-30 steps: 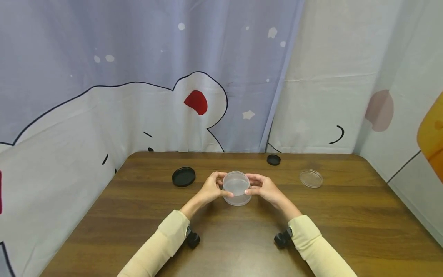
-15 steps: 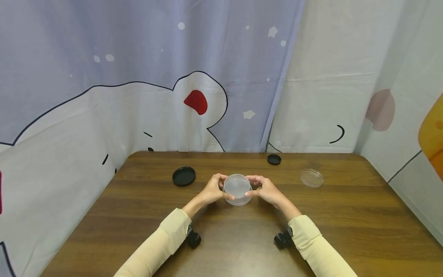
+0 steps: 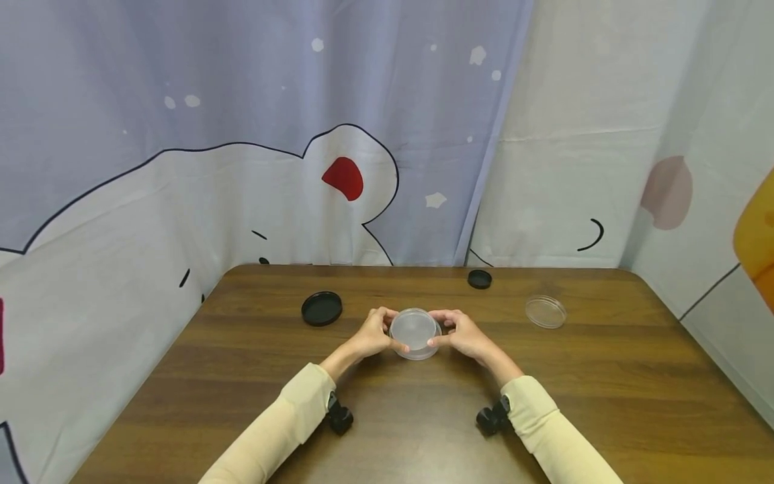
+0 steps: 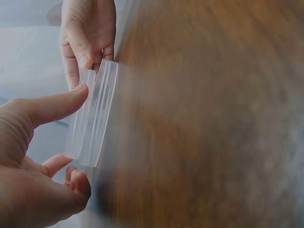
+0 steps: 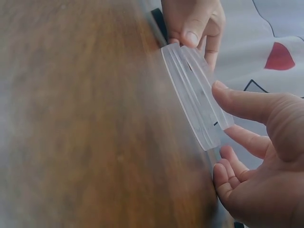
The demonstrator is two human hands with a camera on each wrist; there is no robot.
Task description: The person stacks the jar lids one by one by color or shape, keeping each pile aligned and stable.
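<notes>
Both left hand (image 3: 370, 335) and right hand (image 3: 464, 336) are nearest on my feed, partly curled, pinching the upper clear piece (image 3: 413, 328) from opposite sides; it sits over the lower clear piece (image 4: 103, 109), mid-table (image 3: 411, 417), perhaps unevenly; I judge matched, gentle thumb pressure best for levelling it; beyond are a flat clear dish (image 3: 546, 313), a black dish (image 3: 322, 309) and a smaller black dish (image 3: 480, 279)
</notes>
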